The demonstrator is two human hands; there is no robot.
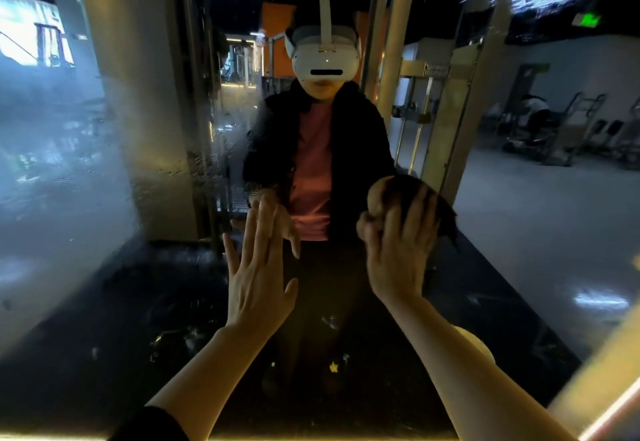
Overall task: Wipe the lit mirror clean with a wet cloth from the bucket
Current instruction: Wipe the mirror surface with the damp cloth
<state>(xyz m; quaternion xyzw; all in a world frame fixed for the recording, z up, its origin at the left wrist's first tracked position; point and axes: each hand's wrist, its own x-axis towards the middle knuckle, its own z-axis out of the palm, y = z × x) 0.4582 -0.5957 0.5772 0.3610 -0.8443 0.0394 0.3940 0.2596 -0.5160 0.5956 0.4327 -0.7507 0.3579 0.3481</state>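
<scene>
**Hands and cloth at the mirror surface**

The lit mirror (104, 170), streaked at left, fills the view. The left hand (258, 278) is held flat against it, fingers straight and spread. A dark wet cloth (440, 212) is bunched under the curled fingers of the right hand (398, 250) and pressed to the glass.

— Where is the mirror (104, 198) placed?
— Directly ahead, filling the view.

— And the hands?
— The left hand (258, 278) is laid flat against it, left of centre. The right hand (398, 250) is set just beside it, with the cloth (440, 208) pressed between fingers and glass.
</scene>
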